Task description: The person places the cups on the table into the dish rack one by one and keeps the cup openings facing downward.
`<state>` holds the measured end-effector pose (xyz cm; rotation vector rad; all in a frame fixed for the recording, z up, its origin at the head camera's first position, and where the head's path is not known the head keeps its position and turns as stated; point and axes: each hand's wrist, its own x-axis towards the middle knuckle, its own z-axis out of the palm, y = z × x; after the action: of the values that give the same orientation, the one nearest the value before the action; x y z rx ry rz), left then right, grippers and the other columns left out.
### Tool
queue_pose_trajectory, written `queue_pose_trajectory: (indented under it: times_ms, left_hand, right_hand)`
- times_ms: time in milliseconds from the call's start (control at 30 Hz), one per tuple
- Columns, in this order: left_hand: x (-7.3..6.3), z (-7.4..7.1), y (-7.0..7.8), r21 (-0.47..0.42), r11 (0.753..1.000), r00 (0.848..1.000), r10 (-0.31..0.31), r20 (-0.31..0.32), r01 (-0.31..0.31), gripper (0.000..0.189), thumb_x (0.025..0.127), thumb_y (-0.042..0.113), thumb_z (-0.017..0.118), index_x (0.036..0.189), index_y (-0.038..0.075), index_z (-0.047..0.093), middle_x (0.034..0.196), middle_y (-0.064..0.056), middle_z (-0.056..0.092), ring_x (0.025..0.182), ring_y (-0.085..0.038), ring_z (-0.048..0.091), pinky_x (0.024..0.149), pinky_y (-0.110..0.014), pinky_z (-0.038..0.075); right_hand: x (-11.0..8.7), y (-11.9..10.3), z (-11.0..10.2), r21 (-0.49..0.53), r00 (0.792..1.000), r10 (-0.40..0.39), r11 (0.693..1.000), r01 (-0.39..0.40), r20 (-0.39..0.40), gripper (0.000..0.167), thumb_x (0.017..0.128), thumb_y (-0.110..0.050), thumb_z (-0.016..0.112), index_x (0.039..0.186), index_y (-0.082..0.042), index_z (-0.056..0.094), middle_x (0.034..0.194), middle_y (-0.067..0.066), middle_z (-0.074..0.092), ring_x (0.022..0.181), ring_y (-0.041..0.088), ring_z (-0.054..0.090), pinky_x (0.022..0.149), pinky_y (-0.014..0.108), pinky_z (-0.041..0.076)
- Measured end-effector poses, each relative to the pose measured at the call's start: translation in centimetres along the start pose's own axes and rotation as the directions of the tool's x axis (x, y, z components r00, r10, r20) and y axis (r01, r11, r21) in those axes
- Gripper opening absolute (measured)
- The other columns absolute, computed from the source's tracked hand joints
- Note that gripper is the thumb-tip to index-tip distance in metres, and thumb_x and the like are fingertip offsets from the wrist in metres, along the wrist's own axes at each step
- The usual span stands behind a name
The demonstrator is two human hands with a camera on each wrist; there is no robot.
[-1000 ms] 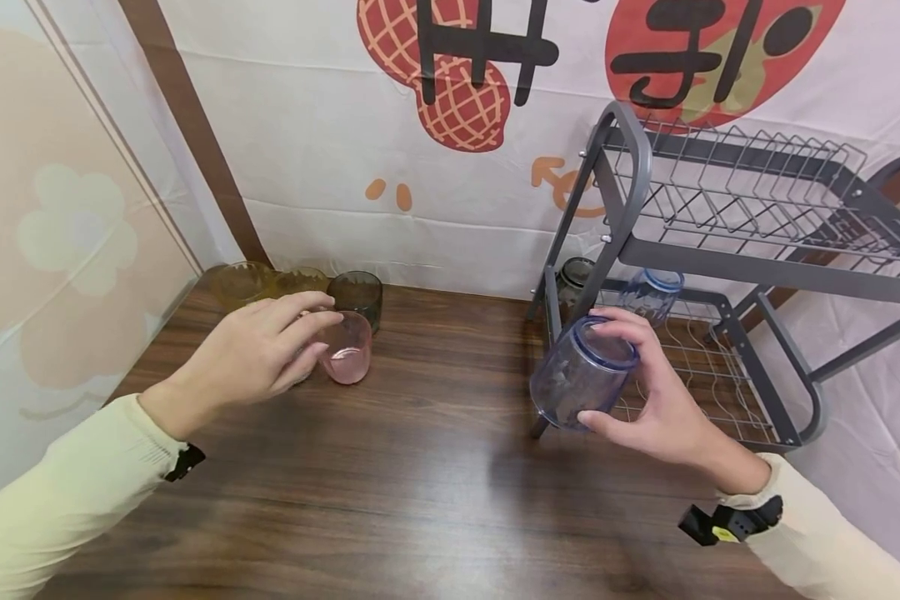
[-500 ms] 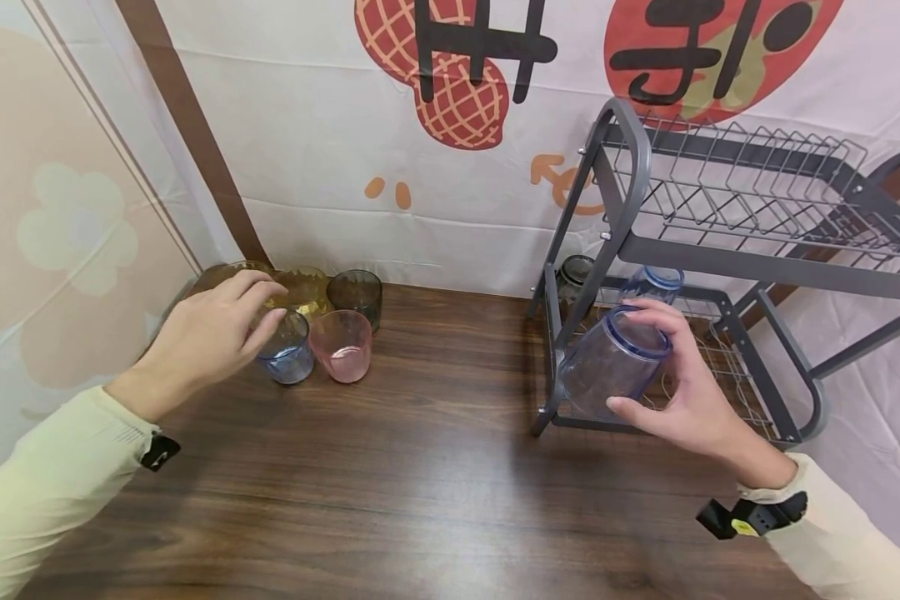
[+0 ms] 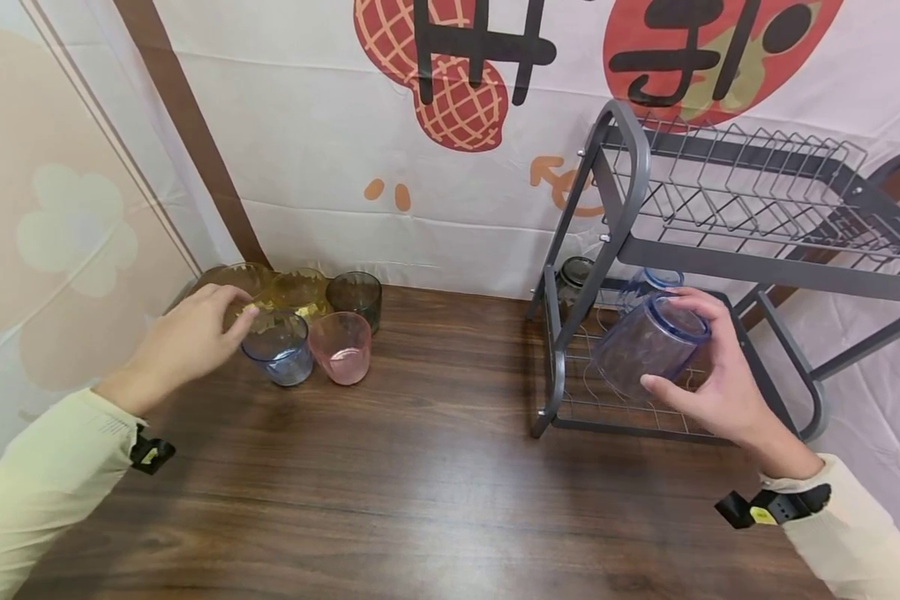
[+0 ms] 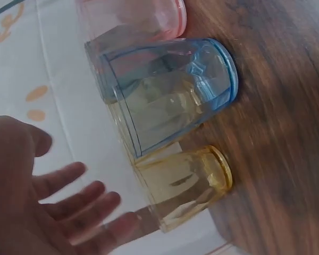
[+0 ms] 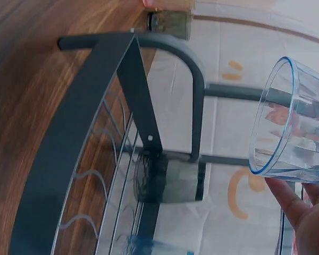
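Observation:
My right hand (image 3: 727,379) grips a clear bluish glass (image 3: 637,354) with thumb and fingers, its base tilted up and its mouth down to the left. The glass overlaps the lower shelf of a grey metal rack (image 3: 640,167). In the right wrist view, the blue-rimmed mouth of this glass (image 5: 303,143) faces left, toward the rack. My left hand (image 3: 183,342) holds nothing; its fingers are spread in the left wrist view. It is close to a blue glass (image 3: 288,362) and a yellow glass (image 4: 186,186). A pink glass (image 3: 345,358) stands beside the blue one.
A dark glass (image 3: 360,296) and yellow glasses (image 3: 300,292) stand behind, near the printed cloth (image 3: 300,150). On the rack's lower wire shelf are a dark glass (image 3: 574,283) and a blue glass (image 3: 637,287), both bottom up. The upper wire basket (image 3: 735,183) overhangs that shelf.
My right hand has carried the bluish glass rightward, from the rack's front left corner to over its lower shelf. My left hand has drawn back leftward from the pink and blue glasses.

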<state>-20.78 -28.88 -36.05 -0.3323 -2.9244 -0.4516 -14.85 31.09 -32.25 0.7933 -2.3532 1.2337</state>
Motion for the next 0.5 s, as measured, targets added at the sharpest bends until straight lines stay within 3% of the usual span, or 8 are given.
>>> queue_pose_trajectory:
  times_ms: [300,433,500]
  left_hand:
    - [0.8,0.5,-2.0,-0.19,0.977,0.989,-0.076,0.129,0.1,0.051,0.108,0.031,0.045,0.129,-0.014,0.052,0.122,-0.039,0.057,0.113,-0.054,0.054,0.092,-0.068,0.044]
    - [0.8,0.7,-2.5,-0.223,0.956,0.963,-0.138,0.231,0.19,0.06,0.109,0.036,0.038,0.136,-0.017,0.043,0.129,-0.043,0.051,0.119,-0.058,0.05,0.096,-0.068,0.043]
    - [0.8,0.8,-2.6,-0.248,0.942,0.949,-0.158,0.272,0.228,0.062,0.11,0.038,0.036,0.139,-0.017,0.039,0.132,-0.044,0.048,0.109,-0.053,0.058,0.09,-0.061,0.052]
  right_hand:
    - [0.4,2.5,-1.3,0.028,0.995,0.027,0.999,-0.024,-0.095,0.092,0.06,0.025,0.072,0.144,0.01,0.036,0.15,0.003,0.037,0.117,0.017,0.05,0.08,0.009,0.05]
    - [0.6,3.2,-1.8,0.001,0.986,0.117,0.993,-0.118,-0.119,0.09,0.067,0.026,0.072,0.147,0.005,0.036,0.145,-0.003,0.041,0.111,0.013,0.055,0.08,0.008,0.051]
    - [0.6,3.5,-2.1,-0.026,0.979,0.159,0.986,-0.164,-0.128,0.089,0.07,0.024,0.072,0.148,0.001,0.035,0.139,-0.006,0.044,0.105,0.008,0.058,0.078,0.007,0.051]
